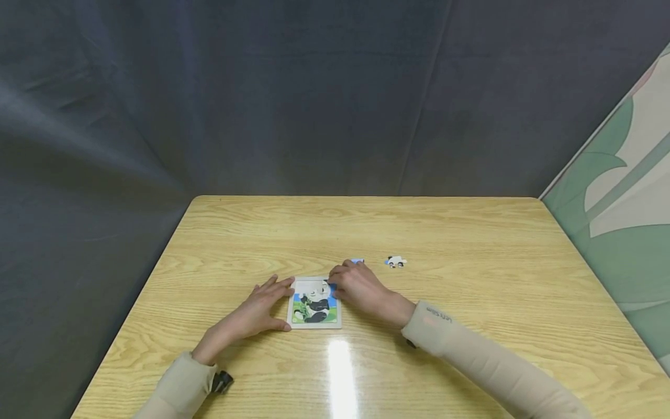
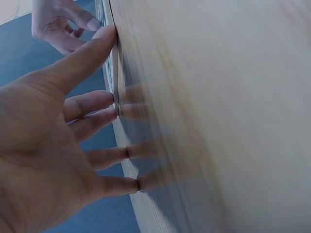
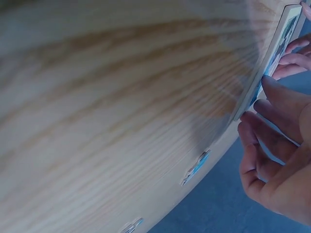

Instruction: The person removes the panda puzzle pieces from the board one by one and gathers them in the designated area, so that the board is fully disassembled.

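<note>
A panda puzzle lies in a white square frame, with a pale bare strip at its top left. My left hand lies at the frame's left side, fingers spread and fairly straight, fingertips and thumb touching the edge. My right hand is over the top right corner. In the right wrist view its bent thumb and index finger are at a blue piece by the frame's edge; the fingertips partly hide how it is pinched.
Beyond my right hand a blue loose piece lies partly hidden on the wooden table. Farther right lies another loose piece with panda face markings. A dark curtain hangs behind the table, and a green and white patterned panel stands at the right.
</note>
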Motion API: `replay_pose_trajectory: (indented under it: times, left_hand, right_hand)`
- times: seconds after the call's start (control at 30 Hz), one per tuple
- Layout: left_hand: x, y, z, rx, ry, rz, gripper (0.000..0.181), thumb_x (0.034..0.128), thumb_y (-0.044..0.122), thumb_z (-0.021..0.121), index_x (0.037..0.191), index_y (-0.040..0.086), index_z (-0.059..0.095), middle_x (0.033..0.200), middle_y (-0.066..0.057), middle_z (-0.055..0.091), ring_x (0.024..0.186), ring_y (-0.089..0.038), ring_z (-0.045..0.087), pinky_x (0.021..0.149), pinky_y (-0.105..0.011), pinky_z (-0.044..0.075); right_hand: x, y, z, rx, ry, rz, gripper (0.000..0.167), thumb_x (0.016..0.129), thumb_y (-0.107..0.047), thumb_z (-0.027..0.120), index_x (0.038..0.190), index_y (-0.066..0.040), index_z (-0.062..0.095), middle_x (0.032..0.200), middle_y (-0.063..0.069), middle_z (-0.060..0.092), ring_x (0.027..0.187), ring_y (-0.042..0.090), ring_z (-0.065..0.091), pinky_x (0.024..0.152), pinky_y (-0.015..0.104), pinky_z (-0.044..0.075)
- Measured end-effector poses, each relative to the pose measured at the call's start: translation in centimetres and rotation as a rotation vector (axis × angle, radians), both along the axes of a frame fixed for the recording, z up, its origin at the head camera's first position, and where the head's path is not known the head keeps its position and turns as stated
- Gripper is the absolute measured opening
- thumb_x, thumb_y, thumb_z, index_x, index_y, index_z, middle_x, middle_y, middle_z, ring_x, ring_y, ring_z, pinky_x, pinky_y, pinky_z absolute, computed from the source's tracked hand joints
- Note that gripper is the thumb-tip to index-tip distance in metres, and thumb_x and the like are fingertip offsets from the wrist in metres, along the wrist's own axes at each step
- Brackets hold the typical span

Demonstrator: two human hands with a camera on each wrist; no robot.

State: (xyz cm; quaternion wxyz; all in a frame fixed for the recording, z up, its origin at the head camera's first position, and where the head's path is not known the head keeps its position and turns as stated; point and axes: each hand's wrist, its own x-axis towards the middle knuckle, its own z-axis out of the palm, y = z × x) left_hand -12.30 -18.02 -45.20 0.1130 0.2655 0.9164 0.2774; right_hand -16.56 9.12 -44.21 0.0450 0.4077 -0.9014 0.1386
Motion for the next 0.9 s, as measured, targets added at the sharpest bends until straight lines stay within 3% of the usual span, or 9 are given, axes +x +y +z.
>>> replay_pose_trajectory:
  times: [0.33, 0.73, 0.9]
  left_hand:
    - [-0.04, 0.0, 0.01, -0.002, 0.006, -0.006, 0.071, 0.0735, 0.028, 0.082, 0.132, 0.0, 0.053, 0.154, -0.014, 0.032, 0.142, -0.045, 0.016, 0.104, -0.074, 0.014]
    - [-0.02, 0.05, 0.14, 0.004, -0.006, 0.003, 0.07, 0.0737, 0.026, 0.082, 0.132, 0.0, 0.053, 0.154, -0.014, 0.032, 0.142, -0.045, 0.015, 0.105, -0.073, 0.013]
    - [0.0, 0.04, 0.09, 0.005, -0.012, 0.005, 0.07, 0.0742, 0.026, 0.082, 0.133, 0.001, 0.053, 0.154, -0.014, 0.031, 0.142, -0.045, 0.015, 0.105, -0.073, 0.012]
  right_hand:
    - [0.17, -0.26, 0.08, -0.007, -0.005, -0.006, 0.023, 0.08, -0.013, 0.077, 0.103, -0.011, 0.073, 0.111, 0.004, 0.07, 0.097, 0.022, 0.06, 0.085, 0.042, 0.05]
    - [0.74, -0.63, -0.11, 0.036, 0.135, 0.015, 0.011, 0.083, -0.01, 0.074, 0.093, -0.012, 0.073, 0.105, 0.001, 0.072, 0.089, 0.019, 0.061, 0.071, 0.032, 0.044]
    - [0.8, -0.78, -0.1, 0.05, 0.133, 0.002, 0.016, 0.082, -0.012, 0.075, 0.097, -0.012, 0.073, 0.104, 0.002, 0.072, 0.09, 0.02, 0.061, 0.071, 0.032, 0.046]
